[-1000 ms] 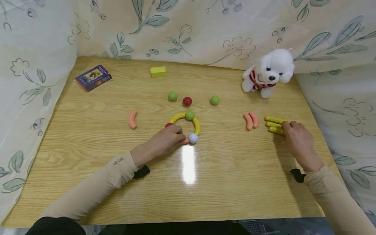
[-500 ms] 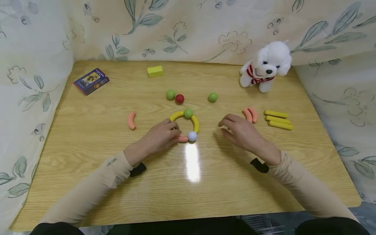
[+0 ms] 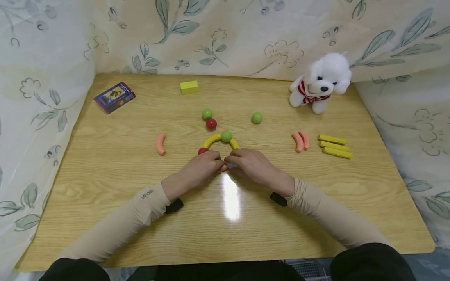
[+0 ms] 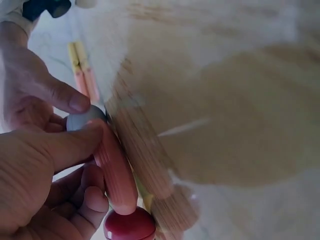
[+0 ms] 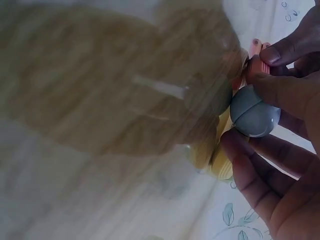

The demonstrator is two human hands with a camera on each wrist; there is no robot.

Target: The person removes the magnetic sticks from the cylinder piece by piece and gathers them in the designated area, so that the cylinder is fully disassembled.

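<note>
My left hand (image 3: 198, 168) pinches a pink curved stick (image 4: 117, 170) between thumb and fingers. One end of that stick meets a red ball (image 4: 130, 225); the other meets a whitish ball (image 5: 255, 112). Thumb and fingers of my right hand (image 3: 256, 166) grip the whitish ball from the right. These pieces form the near side of a ring on the table. Two yellow curved sticks (image 3: 212, 139) and a green ball (image 3: 226, 136) make up its far side. Both hands partly hide the ring's near half in the head view.
Beyond the ring lie a loose red ball (image 3: 211, 124) and two green balls (image 3: 257, 118). One pink stick (image 3: 160, 144) lies left; two pink sticks (image 3: 301, 141) and several yellow straight sticks (image 3: 334, 146) lie right. A box (image 3: 114, 97), yellow block (image 3: 189, 87) and toy dog (image 3: 321, 84) stand farther back.
My right hand has let go of the yellow straight sticks and come left to the whitish ball. The loose red ball has rolled left, near a green ball. My left hand stays at the ring.
</note>
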